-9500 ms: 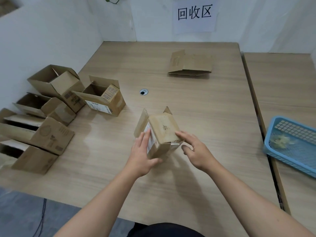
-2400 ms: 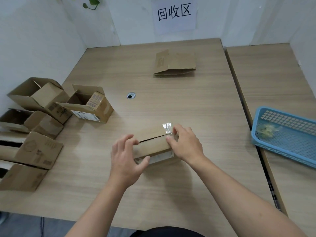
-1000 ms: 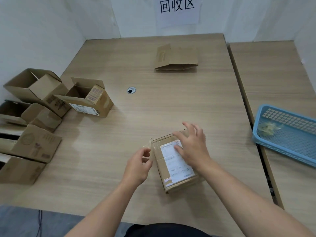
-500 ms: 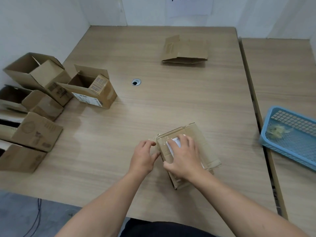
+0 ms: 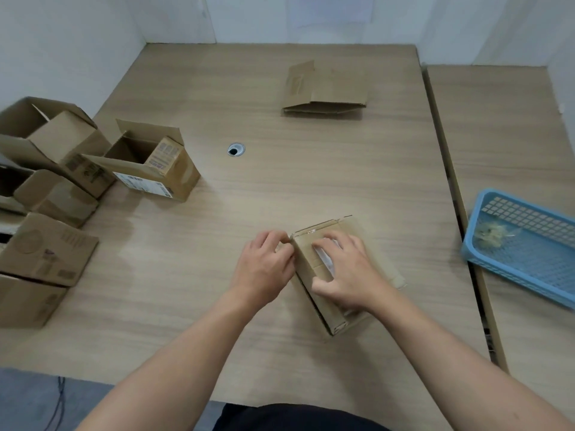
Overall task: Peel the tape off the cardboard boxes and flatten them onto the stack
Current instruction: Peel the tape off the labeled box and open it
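Observation:
A small brown cardboard box [image 5: 314, 293] lies on the wooden table [image 5: 280, 188] in front of me, its white label mostly hidden. My right hand [image 5: 345, 269] rests flat on top of it with fingers spread, pressing it down. My left hand [image 5: 264, 262] is at the box's left top corner, fingertips pinched at the clear tape there. A stack of flattened cardboard [image 5: 325, 88] lies at the far middle of the table.
Several open cardboard boxes stand along the left edge, the nearest one [image 5: 149, 163] with flaps up. A blue plastic basket [image 5: 529, 244] with crumpled tape sits on the right table. A cable hole [image 5: 236, 149] is in the tabletop. White walls close the back and left.
The box was turned over and laid flat near me. My right hand has slid onto its top and my left hand has closed in on the corner with the tape.

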